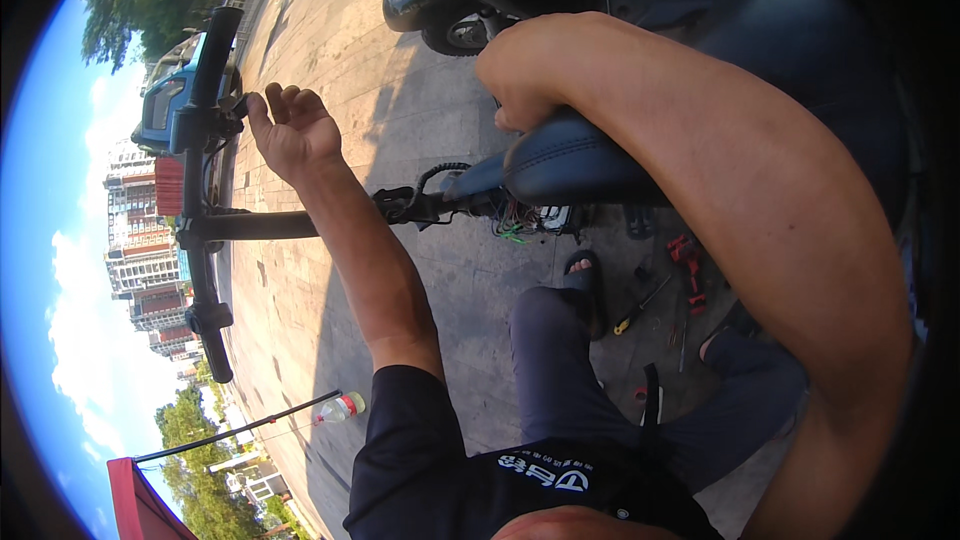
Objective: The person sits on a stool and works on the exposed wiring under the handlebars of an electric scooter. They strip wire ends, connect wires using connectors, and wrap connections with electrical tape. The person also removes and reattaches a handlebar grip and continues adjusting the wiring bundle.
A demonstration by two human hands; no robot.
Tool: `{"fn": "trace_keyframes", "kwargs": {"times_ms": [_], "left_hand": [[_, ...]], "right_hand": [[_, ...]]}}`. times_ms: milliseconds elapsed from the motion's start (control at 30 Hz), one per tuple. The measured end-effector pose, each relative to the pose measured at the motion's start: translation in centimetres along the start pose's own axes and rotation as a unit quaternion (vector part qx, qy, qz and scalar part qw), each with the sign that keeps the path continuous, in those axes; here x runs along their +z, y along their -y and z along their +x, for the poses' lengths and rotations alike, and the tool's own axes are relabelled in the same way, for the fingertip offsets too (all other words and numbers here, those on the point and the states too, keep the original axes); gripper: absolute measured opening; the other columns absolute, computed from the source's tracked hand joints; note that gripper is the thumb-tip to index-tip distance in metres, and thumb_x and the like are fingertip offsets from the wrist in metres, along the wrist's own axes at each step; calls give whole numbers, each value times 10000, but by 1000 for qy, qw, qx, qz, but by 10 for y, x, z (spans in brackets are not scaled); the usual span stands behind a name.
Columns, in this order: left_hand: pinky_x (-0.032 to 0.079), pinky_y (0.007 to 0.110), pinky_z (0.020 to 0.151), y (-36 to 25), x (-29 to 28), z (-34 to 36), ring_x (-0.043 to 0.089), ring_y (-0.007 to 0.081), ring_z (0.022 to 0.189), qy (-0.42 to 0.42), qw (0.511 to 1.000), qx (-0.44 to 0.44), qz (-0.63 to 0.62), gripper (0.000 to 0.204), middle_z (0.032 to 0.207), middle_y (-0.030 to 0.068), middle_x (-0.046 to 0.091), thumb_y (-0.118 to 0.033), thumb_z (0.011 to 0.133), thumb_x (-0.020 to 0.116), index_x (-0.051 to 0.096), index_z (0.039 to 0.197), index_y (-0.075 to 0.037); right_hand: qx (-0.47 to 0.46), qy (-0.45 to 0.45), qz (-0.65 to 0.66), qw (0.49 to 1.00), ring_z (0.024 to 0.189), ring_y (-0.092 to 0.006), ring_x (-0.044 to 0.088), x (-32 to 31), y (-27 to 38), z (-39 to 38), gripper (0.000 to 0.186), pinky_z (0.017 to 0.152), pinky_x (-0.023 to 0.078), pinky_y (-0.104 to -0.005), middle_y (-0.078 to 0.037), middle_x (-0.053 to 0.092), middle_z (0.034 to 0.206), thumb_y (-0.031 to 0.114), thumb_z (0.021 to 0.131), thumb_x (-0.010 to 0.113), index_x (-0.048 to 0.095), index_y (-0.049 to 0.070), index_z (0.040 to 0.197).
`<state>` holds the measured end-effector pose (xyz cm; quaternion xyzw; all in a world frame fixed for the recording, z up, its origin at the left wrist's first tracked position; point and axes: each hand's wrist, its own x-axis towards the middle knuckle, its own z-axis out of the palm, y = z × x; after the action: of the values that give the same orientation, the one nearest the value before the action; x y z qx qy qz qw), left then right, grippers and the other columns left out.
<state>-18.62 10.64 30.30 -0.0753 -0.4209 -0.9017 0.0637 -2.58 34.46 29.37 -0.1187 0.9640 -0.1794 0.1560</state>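
Note:
An electric bike stands in front of me, its black handlebar [205, 80] at the left and its stem [260, 227] running toward the middle. My left hand [295, 135] is raised beside the upper grip, fingers apart and loosely bent. Its thumb is at a small black control [235, 106] on the bar; whether it presses it, I cannot tell. Across the black saddle [580, 155] reaches my right arm. My right hand [515, 70] hangs at the saddle's far side, its fingers mostly hidden. Below the saddle, bare coloured wires [517, 225] spill from the frame.
On the paving near my sandalled foot [583, 285] lie a yellow-handled screwdriver [628, 320] and a red power drill [688, 270]. Another dark vehicle with a wheel [465, 35] stands beyond. A plastic bottle [340, 408] hangs near the pole of a red canopy [140, 500].

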Motion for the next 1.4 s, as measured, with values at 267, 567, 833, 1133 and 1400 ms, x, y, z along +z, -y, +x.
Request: {"fn": "trace_keyframes", "kwargs": {"times_ms": [267,567,833,1133,1400], "left_hand": [[488,267,575,-1,1,-3,600,181,709,-13,1000,-19,-11,200,872,58,665,-222,931,699,586,1013,-79],[469,266,580,-2,-16,11,591,175,716,10,1000,-20,1,139,871,45,660,-144,909,699,609,1011,-114],[496,280,595,-1,-19,7,614,195,736,-1,1000,-21,12,120,934,74,691,-151,927,666,606,1018,-101],[515,299,622,-3,-23,-6,622,216,762,5,1000,-5,30,144,997,116,700,-195,948,654,605,1048,-103],[522,305,649,-5,-23,-8,632,197,766,11,997,-10,78,195,1044,93,690,-172,967,621,568,1151,-135]], "right_hand": [[14,0,3,1000,1018,-329,685,-1,2,-3,341,884,534,-434,-173,722,1060,313,876,677,753,29,1049],[8,-4,-4,1000,997,-327,685,-1,1,-2,339,868,532,-433,-164,725,1031,333,870,676,756,44,1029],[52,10,16,998,1065,-288,679,-3,2,-3,403,880,533,-403,-103,710,1166,317,824,700,738,112,1169],[53,8,27,998,1042,-302,674,-1,-2,-3,350,896,525,-415,-142,716,1089,329,883,668,716,68,1110],[57,21,31,998,1081,-307,662,-6,0,-6,366,927,516,-411,-148,706,1117,339,899,661,703,68,1142]]}}
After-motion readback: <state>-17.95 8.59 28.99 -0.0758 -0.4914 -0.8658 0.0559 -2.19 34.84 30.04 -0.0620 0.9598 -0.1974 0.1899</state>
